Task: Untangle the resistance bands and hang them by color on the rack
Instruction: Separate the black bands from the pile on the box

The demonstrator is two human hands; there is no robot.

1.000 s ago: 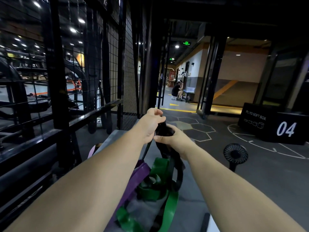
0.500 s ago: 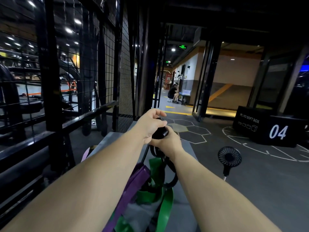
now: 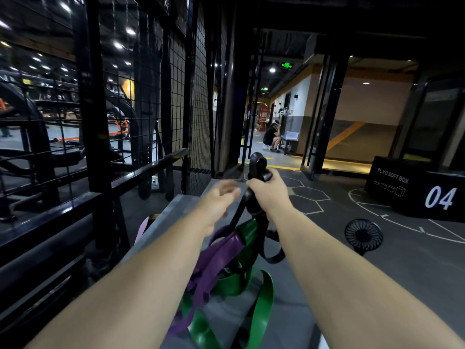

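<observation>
Black resistance band is the piece being worked. The right hand is clenched round it, and a short loop stands up out of the top of the fist. Below the fist the band's long axis runs steeply down and a little to the left, into the knot. There the purple band and the green band are wound about the black band's lower run, with their slack on the grey platform beneath it.

The left hand is just left of the black band, at about the height of the fist. It is motion-blurred, but its fingers look loosely spread and seem to hold nothing; whether they touch the strand cannot be told.

The black metal rack stands well to the left of the black band, beyond the left hand.

Since the tangle sits directly under the grip, pulling along the band's axis would likely lift all three bands together. The left hand is nearer to that lower run and is better placed to part the purple and green bands from it.
</observation>
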